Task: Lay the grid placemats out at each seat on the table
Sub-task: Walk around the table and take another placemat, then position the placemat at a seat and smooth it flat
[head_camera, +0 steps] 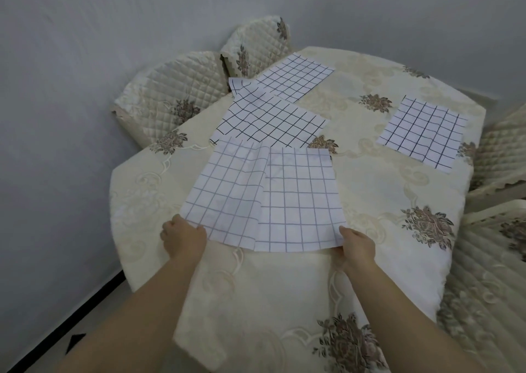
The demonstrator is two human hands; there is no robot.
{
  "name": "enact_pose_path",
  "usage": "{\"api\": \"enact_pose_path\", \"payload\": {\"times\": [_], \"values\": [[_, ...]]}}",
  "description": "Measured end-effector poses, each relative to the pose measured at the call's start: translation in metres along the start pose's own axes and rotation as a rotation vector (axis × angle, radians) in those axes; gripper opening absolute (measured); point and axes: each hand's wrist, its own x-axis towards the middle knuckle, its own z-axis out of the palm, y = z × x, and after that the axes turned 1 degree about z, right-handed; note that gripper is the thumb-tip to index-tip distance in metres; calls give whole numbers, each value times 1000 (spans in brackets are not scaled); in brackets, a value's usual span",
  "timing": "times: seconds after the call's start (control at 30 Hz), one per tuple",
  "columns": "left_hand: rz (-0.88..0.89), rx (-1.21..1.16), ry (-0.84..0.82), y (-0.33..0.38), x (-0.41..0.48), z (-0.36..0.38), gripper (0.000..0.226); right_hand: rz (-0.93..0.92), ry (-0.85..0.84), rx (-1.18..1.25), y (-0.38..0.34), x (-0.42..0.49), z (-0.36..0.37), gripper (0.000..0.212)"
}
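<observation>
Near placemat [264,199]: white w/ thin grid, centre-front of table [384,202], near edge lifted slightly off the cloth, far edge down. Crease or overlap down the mid; cannot tell whether one sheet or two.

Left hand [183,237]: on near-left corner, fingers curled round the edge, knuckles up, forearm coming in from bottom-left.
Right hand [357,244]: on near-right corner, thumb on top, fingers underneath pinching the edge, forearm from bottom-right.

Edges/room: far-left corner lapping over near edge of mid placemat [270,122]. Bare cloth to left, right and in front of the held mat; table's near rim close below both wrists.

Mid placemat: bolder black grid, angled, flat, far-left part lying over far placemat [293,78].
Far placemat: at far-left rim, angled, just beside chair backs.
Right-side placemat [424,132]: flat, alone, near right rim, well apart from the other mats.

Table: cream floral cloth, rounded corners.
Quilted chair backs, left [170,93] and [256,42]: tucked against far-left rim.
Quilted chairs, right [501,150] and [498,273]: tight to right rim.
Wall [85,59]: pale grey, close behind left and far sides; dark skirting strip [71,324] at bottom-left.
</observation>
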Motion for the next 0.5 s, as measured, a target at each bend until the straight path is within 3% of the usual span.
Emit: {"api": "enact_pose_path", "payload": {"times": [0.13,0.3,0.5], "values": [[38,62,0,-1,13,-4,59,-13,13,-23,-2,0,-2,5],[17,-102,-26,-2,28,-4,53,5,10,-51,-2,2,-5,6],[-85,-409,-2,-8,32,-7,9,25,36,13,-4,4,-7,9]]}}
